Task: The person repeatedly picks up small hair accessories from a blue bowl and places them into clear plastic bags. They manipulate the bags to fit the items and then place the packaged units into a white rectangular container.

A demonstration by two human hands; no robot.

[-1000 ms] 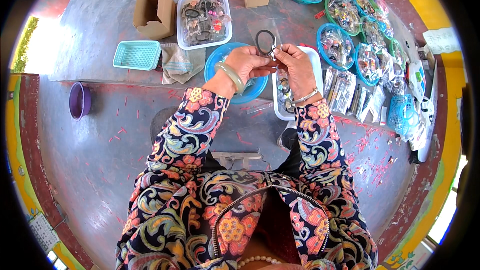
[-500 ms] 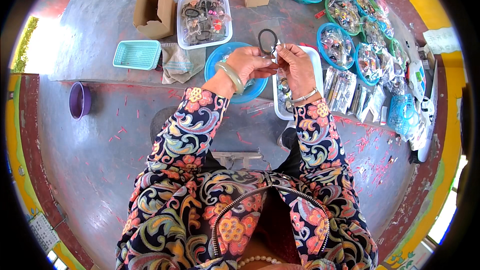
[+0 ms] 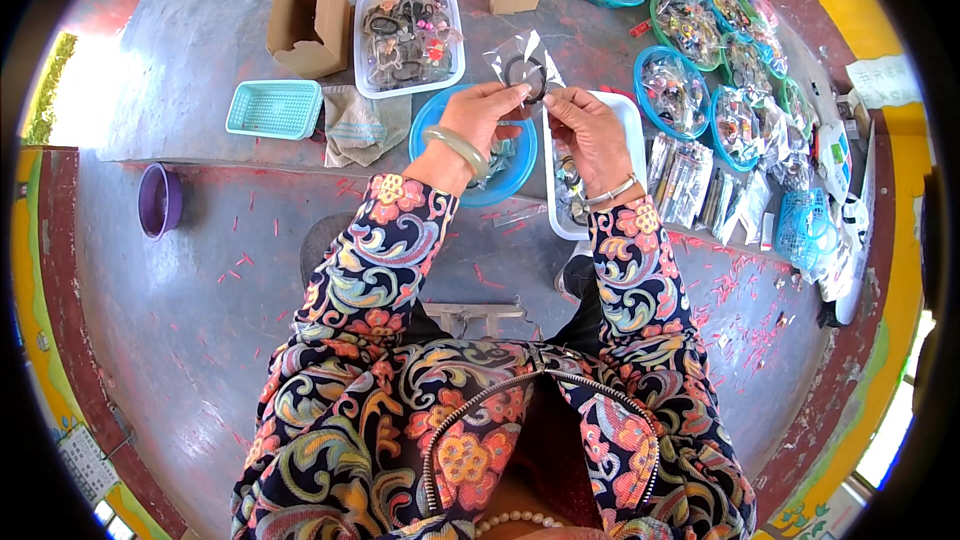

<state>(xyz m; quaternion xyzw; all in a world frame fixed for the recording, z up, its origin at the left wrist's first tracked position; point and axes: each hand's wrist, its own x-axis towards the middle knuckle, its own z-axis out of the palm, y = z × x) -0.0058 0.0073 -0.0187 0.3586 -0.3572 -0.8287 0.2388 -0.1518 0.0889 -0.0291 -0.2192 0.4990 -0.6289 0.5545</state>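
Observation:
A black hair tie (image 3: 514,71) and a small clear plastic bag (image 3: 545,58) are held up together in front of me; I cannot tell whether the tie is fully inside. My left hand (image 3: 478,128) pinches them from the left between thumb and fingers. From the other side my right hand (image 3: 592,135) pinches near the tie's lower end. Under my left hand stands a blue basin (image 3: 421,143) with clear bags in it. A white tray (image 3: 638,145) holding more hair ties is partly hidden beneath my right hand.
A white bin (image 3: 359,52) of bagged hair ties, a cardboard box (image 3: 307,25), a mint basket (image 3: 273,110) and a grey cloth (image 3: 362,130) lie left. Several round baskets (image 3: 672,90) of packaged goods crowd the right, beside flat packets (image 3: 682,177). A purple tub (image 3: 160,202) stands lower left.
The hair tie has come down nearer my fingers and now overlaps the clear bag, which is spread out and glinting behind it. My left hand has turned slightly upward.

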